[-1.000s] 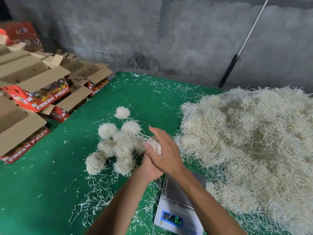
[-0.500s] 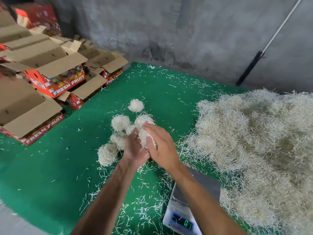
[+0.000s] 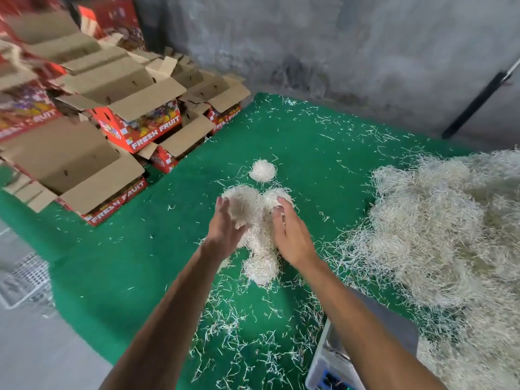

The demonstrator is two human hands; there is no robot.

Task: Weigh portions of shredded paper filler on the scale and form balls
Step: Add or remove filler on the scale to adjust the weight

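Left hand and right hand: each grip spread, fingers straight, pressing either side of clustered fibrous pale paper balls on green felt bench. Scale near right forearm; loose shredded pile right.

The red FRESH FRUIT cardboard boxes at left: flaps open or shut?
Open. The red FRESH FRUIT cardboard boxes have their brown top flaps spread outward; contents cannot be seen.

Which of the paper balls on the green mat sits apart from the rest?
The small ball farthest from the person, beyond both hands. Bare green mat separates it from the clump of balls, which touch one another.
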